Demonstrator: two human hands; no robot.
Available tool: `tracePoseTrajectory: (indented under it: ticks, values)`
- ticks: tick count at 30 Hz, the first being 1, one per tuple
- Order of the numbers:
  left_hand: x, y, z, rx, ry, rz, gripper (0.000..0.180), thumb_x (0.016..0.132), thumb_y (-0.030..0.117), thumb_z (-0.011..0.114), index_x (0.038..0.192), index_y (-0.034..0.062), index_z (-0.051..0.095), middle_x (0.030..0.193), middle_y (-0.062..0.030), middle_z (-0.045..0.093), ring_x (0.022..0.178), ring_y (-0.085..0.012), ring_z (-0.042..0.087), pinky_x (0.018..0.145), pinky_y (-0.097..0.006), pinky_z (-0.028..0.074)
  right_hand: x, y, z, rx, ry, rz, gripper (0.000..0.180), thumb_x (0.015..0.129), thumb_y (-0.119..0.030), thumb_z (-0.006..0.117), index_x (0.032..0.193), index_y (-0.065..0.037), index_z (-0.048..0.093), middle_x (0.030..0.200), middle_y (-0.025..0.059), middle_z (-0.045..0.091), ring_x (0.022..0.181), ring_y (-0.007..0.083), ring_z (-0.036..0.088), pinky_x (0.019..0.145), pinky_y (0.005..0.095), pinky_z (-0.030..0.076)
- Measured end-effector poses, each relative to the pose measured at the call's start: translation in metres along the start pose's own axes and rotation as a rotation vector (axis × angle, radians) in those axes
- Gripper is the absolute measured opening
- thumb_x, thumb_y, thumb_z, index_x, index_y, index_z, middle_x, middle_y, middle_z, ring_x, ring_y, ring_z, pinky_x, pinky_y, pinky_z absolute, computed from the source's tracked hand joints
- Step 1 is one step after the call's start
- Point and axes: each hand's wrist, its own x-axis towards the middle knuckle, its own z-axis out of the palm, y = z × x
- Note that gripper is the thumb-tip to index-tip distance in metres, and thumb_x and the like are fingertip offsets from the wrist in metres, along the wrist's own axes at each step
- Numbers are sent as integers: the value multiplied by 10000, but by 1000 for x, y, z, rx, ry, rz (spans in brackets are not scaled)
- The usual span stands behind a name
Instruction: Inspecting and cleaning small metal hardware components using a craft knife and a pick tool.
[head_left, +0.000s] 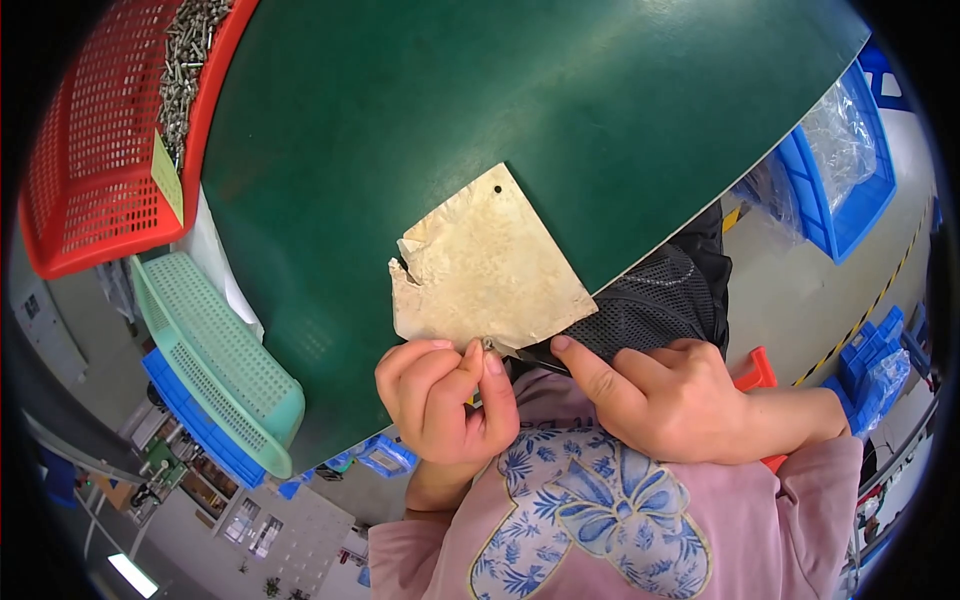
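1. Left hand (445,410), bottom centre of my feed: thumb and index pinched together on a small metallic part (488,344). Other fingers curled in toward the palm. I can't read the part's exact shape at this size.
2. Small part sits just at the lower edge of a worn beige sheet (490,265), centre of frame.
3. Right hand (675,400), lower right of centre: index stretched toward the sheet's lower edge, other fingers folded. A dark, thin item (541,353) is at that index fingertip; I can't tell whether the hand grips it.
4. Sheet lies on the green table (330,150), near corner at the table edge. Left side torn and creased, one dark round hole near the top corner.
5. Upper left: red basket (100,255) with a heap of slim metal pieces (190,65) along its right side, yellow note (166,175) at the near end.
6. Below that, left: pale green basket (215,335), tilted in my view, blue bin (195,415) beside it.
7. Right of centre: black mesh item (650,310) past the table edge.
8. Upper right: blue crate (872,215) holding clear plastic bags (840,130).
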Motion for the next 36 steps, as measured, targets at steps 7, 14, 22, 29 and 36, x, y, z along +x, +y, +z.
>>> tracePoseTrajectory:
  ticks: [7, 14, 22, 29, 36]
  values:
    - [0, -1, 0, 4, -9, 12, 152, 650, -16, 644, 791, 31, 615, 824, -42, 538, 803, -234, 500, 677, -308, 420, 0, -1, -1, -27, -5, -3, 458, 675, -165, 603, 1104, -6, 597, 542, -25, 377, 354, 65, 408, 320, 219, 345]
    - [1, -1, -1, 5, -10, 15, 153, 652, -14, 643, 796, 30, 616, 822, -41, 538, 799, -233, 500, 676, -314, 417, 0, 1, -1, -7, -10, 0, 476, 638, -158, 601, 1089, -6, 598, 542, -19, 391, 355, 72, 420, 323, 225, 351]
    - [2, -1, -1, 9, -21, 29, 152, 651, -19, 646, 792, 30, 616, 815, -40, 537, 795, -236, 500, 675, -318, 416, 1, -2, -1, -41, -50, 14, 469, 639, -161, 602, 1084, -15, 599, 542, -15, 409, 359, 83, 444, 326, 231, 356]
    - [1, -2, 0, -2, -3, 34, 151, 653, -24, 645, 791, 27, 612, 814, -43, 537, 798, -239, 499, 670, -311, 418, 1, -1, -4, -17, 5, 32, 463, 646, -159, 606, 1086, -14, 605, 533, -22, 400, 351, 79, 429, 324, 228, 352]
    - [0, -3, 0, -10, -9, 32, 153, 650, -26, 640, 792, 25, 611, 823, -46, 535, 804, -239, 497, 673, -305, 418, 1, -1, -1, 15, 8, 4, 478, 640, -153, 608, 1094, -5, 601, 534, -25, 389, 352, 75, 426, 319, 225, 340]
